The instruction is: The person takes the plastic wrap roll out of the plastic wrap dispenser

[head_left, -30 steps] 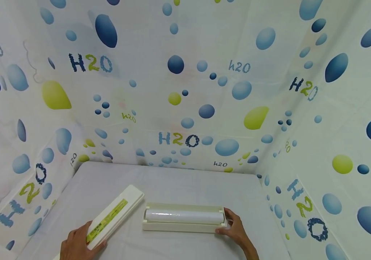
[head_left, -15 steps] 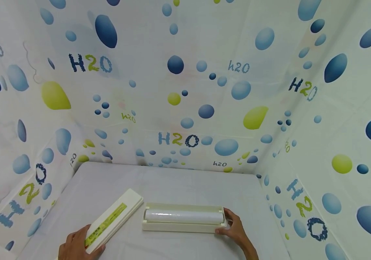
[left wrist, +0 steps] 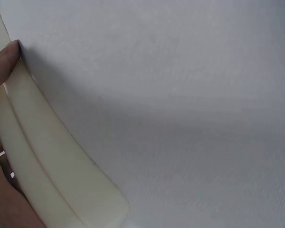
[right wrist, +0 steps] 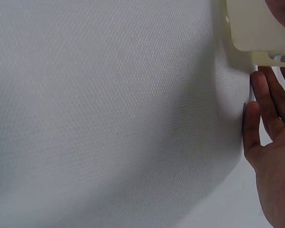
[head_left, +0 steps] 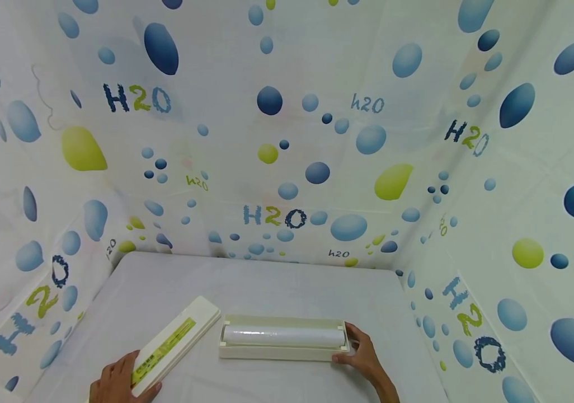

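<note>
A long cream plastic box (head_left: 277,353) lies on the white-covered table in the head view, its top uncovered. Inside it sits a shiny roll of cling film (head_left: 284,336). My right hand (head_left: 365,357) grips the box's right end, thumb at the front corner and fingers behind; the right wrist view catches the box end (right wrist: 261,28) beside those fingers. To the left, the matching long lid (head_left: 201,311) with a yellow-green label slants toward the box's left end. My left hand (head_left: 120,382) holds the lid's near end, thumb along its edge (left wrist: 57,133) in the left wrist view.
White cloth (head_left: 262,285) covers the table. A white curtain (head_left: 231,112) printed with blue and green drops and H2O lettering rises behind the table and on both sides.
The lid's far end has come down and a little toward me, with my left hand shifting slightly left. My right hand, the box and the roll keep their places.
</note>
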Demonstrator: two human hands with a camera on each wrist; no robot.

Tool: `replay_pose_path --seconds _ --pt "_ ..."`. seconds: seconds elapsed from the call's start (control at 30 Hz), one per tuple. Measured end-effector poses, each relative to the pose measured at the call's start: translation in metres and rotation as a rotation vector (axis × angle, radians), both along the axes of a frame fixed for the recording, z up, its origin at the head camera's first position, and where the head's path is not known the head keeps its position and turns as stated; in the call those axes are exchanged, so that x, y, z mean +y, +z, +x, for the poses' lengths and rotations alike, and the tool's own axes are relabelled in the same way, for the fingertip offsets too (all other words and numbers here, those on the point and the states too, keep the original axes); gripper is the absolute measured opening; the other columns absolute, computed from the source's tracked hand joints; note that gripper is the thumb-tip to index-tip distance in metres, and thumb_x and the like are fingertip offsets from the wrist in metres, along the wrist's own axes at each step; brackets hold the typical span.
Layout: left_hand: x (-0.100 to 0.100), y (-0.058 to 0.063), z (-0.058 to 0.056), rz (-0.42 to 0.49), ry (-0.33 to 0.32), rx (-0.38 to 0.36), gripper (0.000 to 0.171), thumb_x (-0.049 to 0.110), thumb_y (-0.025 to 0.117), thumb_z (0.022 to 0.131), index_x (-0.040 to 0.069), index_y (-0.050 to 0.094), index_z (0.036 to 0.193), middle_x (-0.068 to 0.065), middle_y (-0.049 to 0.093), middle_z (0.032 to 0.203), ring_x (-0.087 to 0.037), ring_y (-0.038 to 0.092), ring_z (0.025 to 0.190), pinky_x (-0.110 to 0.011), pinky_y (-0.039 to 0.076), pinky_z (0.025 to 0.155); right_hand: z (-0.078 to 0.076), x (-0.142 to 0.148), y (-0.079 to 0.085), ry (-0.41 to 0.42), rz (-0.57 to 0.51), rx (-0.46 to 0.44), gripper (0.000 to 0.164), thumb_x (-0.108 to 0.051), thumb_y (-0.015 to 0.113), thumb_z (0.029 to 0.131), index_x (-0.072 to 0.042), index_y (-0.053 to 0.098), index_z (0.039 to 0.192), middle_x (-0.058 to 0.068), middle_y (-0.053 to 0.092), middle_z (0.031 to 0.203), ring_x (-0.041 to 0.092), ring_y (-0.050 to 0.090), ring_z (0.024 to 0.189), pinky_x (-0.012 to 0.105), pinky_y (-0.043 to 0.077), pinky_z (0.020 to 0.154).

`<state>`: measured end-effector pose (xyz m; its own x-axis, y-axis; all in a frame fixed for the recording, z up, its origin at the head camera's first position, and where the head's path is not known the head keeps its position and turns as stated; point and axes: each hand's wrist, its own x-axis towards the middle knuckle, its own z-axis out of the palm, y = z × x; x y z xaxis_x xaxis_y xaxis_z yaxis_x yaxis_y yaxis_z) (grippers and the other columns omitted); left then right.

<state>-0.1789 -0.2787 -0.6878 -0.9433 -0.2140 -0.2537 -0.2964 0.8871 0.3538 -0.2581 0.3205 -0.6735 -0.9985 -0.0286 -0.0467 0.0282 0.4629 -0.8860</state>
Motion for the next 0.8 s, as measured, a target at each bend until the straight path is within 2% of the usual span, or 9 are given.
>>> replay_pose_path --seconds 0.3,0.47,0.63,0.8 --pt "-0.0050 -0.0053 -0.0018 0.009 -0.036 0.015 0.134 0.092 0.076 0.072 -0.010 0.041 0.154 -0.038 0.052 0.147 -0.057 0.051 0.122 -0.074 0.043 0.094 -0.0006 -0.0007 0.0011 -0.001 0.002 0.011 0.092 -0.011 0.101 0.068 0.003 0.061 0.149 0.017 0.072 0.141 0.022 0.066 0.123 0.043 0.052 0.100" --pt "-0.0041 -0.0036 0.0003 -0.006 -0.026 -0.043 0.138 0.097 0.071 0.070 -0.009 0.043 0.153 -0.036 0.053 0.147 -0.056 0.051 0.121 -0.076 0.044 0.095 0.0006 -0.0001 -0.0013 0.001 0.018 0.000 0.092 -0.013 0.101 0.069 0.004 0.061 0.149 0.018 0.072 0.141 0.022 0.067 0.124 0.043 0.054 0.100" --pt "-0.0029 -0.0032 -0.0022 -0.037 -0.019 -0.064 0.132 0.093 0.072 0.075 -0.009 0.044 0.153 -0.036 0.053 0.148 -0.057 0.051 0.120 -0.077 0.043 0.097 0.0016 0.0008 -0.0020 0.000 0.017 0.002 0.091 -0.013 0.101 0.070 0.003 0.061 0.149 0.017 0.072 0.142 0.025 0.067 0.125 0.044 0.054 0.100" --pt "-0.0027 -0.0058 -0.0029 -0.049 -0.012 -0.043 0.138 0.098 0.071 0.069 -0.010 0.045 0.151 -0.035 0.055 0.144 -0.055 0.053 0.117 -0.076 0.043 0.096 0.0023 0.0014 -0.0006 -0.001 0.022 0.002 0.091 -0.015 0.101 0.070 0.003 0.061 0.149 0.016 0.073 0.142 0.024 0.067 0.124 0.045 0.055 0.100"
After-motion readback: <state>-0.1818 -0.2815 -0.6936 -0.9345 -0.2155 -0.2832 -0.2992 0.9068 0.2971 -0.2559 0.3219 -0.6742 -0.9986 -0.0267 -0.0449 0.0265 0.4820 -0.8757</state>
